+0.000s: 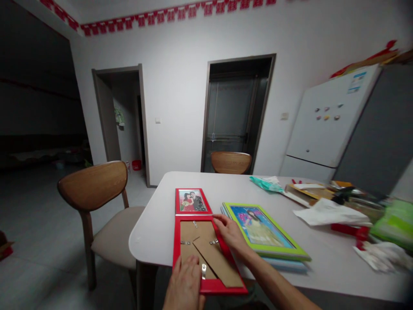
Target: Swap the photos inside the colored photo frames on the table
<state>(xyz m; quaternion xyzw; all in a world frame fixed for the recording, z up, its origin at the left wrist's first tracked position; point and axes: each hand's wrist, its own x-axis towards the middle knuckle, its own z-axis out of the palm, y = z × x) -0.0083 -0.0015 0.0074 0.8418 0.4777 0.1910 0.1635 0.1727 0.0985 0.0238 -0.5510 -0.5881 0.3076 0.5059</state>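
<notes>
A red picture frame (211, 286) lies face down at the near table edge, its brown backing board (190, 230) and several metal clips showing. A brown stand leg (222, 265) slants across the backing. My left hand (185, 280) grips the frame's lower left side, fingers pressed on the backing. At the upper right side, my right hand (230, 232) has its fingers closed on the red border. Just beyond is a second red frame (193, 201), face up with a photo of two people. Right of my hands sits a stack topped by a green frame (271, 232).
On the white table (158, 224), a teal and white packet (267, 184), white paper (332, 212), an open box (306, 192) and a green bag (395, 226) lie toward the right. Wooden chairs stand at the left (97, 185) and far side (231, 162).
</notes>
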